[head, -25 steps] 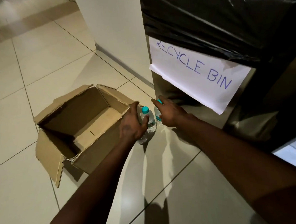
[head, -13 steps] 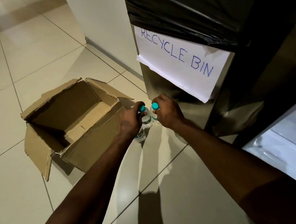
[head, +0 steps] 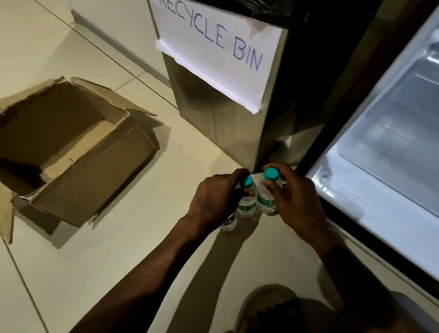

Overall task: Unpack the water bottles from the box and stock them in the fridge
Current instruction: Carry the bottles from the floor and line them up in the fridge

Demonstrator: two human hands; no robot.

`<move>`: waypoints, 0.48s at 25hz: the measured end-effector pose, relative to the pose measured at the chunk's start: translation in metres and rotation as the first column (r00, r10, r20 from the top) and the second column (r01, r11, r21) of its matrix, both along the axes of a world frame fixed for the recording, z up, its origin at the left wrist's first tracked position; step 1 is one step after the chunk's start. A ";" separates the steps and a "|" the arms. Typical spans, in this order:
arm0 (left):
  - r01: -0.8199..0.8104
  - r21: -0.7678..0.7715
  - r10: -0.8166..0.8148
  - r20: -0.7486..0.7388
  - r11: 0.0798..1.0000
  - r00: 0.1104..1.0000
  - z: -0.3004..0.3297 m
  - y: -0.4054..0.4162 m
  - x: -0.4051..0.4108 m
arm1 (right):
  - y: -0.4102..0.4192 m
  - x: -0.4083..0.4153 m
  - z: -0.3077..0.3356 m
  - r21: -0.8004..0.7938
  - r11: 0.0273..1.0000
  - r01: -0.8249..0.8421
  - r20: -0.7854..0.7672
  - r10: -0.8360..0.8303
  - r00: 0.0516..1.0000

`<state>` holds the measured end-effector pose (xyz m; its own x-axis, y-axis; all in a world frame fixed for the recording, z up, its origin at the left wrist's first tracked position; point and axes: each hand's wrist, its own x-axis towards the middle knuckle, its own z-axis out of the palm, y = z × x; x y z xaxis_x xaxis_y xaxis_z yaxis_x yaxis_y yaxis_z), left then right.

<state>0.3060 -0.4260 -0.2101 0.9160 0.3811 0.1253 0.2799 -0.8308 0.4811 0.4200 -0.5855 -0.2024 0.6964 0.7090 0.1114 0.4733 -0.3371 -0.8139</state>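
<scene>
Third bottle (head: pixel 228 221) mostly hidden under left hand (head: pixel 213 200), only its clear base and a label edge show; cannot tell if the hand holds it too. Fridge (head: pixel 394 154) cut off at right edge, door open, white interior blurred with glare, contents not readable. Foot in sandal (head: pixel 270 316) at bottom, dark, partly cut off. Sign (head: pixel 220 49) top cropped, blue handwriting reads "RECYCLE BIN".

Box (head: pixel 64 156) on floor (head: pixel 89 253) at left, flaps open, nothing visible inside; inner left side in shadow. Bin (head: pixel 223 129) with black liner at top, inside not in view.

Left hand fingers curled around neck of left bottle (head: pixel 247 203), under its teal cap. Right hand (head: pixel 293 200) fingers pinch right bottle (head: pixel 266 200) at the neck, teal cap showing. Both bottles upright, side by side, just in front of the bin corner and beside the fridge opening; whether they touch the floor is unclear.

Box: brown corrugated cardboard, torn edges. Bottles: clear plastic, small, green-print labels. Bin: brushed metal, square. Floor: glossy pale tiles.
</scene>
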 end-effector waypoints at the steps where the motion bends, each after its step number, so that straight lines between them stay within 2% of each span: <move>1: 0.029 -0.011 -0.029 0.011 1.000 1.000 0.001 -0.009 0.005 | -0.011 0.003 -0.003 -0.001 1.000 0.028 -0.014 -0.028 1.000; 4: 0.084 -0.014 -0.083 0.034 0.996 0.996 0.000 -0.022 0.012 | -0.029 0.006 -0.012 0.012 0.997 0.078 -0.035 -0.078 0.996; 8: 0.083 -0.041 -0.081 0.035 0.996 0.996 0.002 -0.020 0.008 | -0.037 0.003 -0.023 0.022 0.998 0.051 -0.104 -0.049 0.993; 12: 0.098 -0.239 -0.113 -0.049 0.966 0.992 0.008 -0.020 -0.008 | -0.048 0.010 -0.035 -0.063 0.998 -0.028 -0.148 0.019 0.989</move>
<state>0.2982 -0.4463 -0.2021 0.9558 0.2936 -0.0151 0.2321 -0.7222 0.6516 0.4300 -0.6339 -0.2378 0.6850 0.7276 -0.0374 0.3585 -0.3813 -0.8521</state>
